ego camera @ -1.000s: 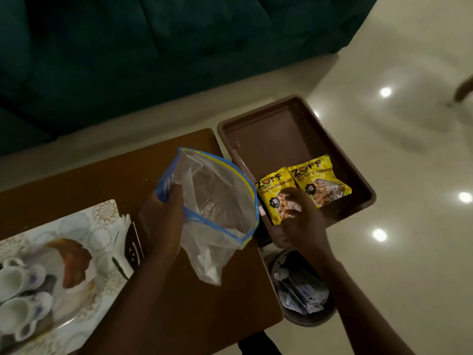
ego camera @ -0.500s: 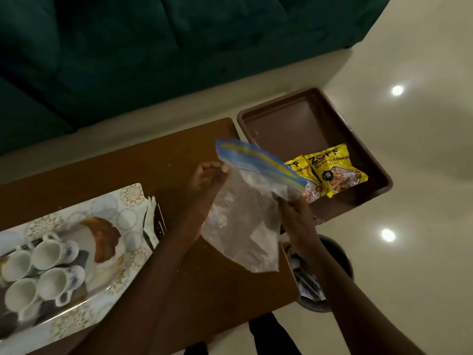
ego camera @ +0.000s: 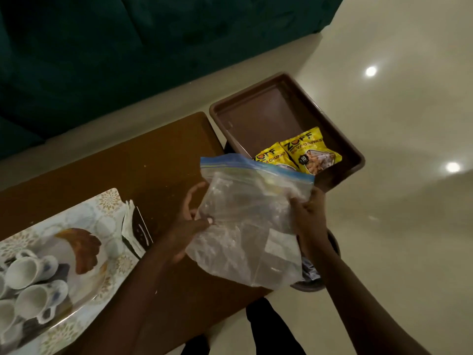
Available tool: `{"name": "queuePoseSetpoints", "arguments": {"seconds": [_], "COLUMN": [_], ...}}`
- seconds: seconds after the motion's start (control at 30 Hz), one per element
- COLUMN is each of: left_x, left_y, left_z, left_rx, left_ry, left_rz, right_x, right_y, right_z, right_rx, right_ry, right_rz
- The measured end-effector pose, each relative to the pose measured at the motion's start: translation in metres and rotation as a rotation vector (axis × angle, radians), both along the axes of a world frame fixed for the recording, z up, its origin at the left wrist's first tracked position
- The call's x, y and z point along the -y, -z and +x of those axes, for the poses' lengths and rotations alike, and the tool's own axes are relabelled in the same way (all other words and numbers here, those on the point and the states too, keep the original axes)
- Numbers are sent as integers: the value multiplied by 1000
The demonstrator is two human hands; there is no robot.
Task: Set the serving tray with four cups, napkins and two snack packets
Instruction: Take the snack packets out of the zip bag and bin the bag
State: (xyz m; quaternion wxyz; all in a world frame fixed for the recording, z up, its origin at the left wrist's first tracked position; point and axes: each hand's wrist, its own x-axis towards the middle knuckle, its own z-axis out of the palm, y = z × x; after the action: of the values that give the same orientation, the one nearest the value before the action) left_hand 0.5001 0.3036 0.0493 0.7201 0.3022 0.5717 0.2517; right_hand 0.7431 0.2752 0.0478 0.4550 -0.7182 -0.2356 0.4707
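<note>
A clear zip bag [ego camera: 249, 219] with a blue seal strip hangs over the table's right end. My left hand [ego camera: 190, 221] pinches its left side and my right hand [ego camera: 309, 216] grips its right side. Two yellow snack packets [ego camera: 311, 152] lie side by side in a brown tray [ego camera: 266, 119] just beyond the bag. At the left, a patterned serving tray [ego camera: 84, 221] holds several white cups [ego camera: 30, 283] lying on their sides. Folded napkins [ego camera: 131, 226] rest at that tray's right edge.
The brown wooden table [ego camera: 158, 160] runs from left to centre. A dark bin [ego camera: 314, 280] with wrappers stands on the floor under my right hand. A dark green sofa [ego camera: 128, 47] fills the back. Glossy floor lies to the right.
My right hand left the snack packets and took the bag's right side. The bag's mouth, open a second ago, is now flat and pressed together. The view shifted left, showing more cups.
</note>
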Motion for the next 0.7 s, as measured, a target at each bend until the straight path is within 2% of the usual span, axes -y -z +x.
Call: {"name": "queuePoseSetpoints", "arguments": {"seconds": [0.07,0.23,0.37,0.47,0.57,0.63,0.7], "left_x": [2,2,-3,-3,-7,-8,-7], "left_y": [6,6,6,9,11,11,8], "left_z": [13,4,11,20,16,10,7], "left_rx": [-13,14,-259,-381,-381,-358,-314], "left_ry": [105,319,592,459,322,352,419], "left_rz": [43,126,243,316,347,342,311], "right_x": [21,23,29,35,47,56,63], "right_y": [10,10,13,10,8,6,9], "right_z": [23,21,17,12,14,13,9], "right_rx": [69,154,175,133,393,579,665], "right_ry": [87,-72,-166,-171,-296,-490,-694], "right_rz": [-27,26,117,129,160,207,228]}}
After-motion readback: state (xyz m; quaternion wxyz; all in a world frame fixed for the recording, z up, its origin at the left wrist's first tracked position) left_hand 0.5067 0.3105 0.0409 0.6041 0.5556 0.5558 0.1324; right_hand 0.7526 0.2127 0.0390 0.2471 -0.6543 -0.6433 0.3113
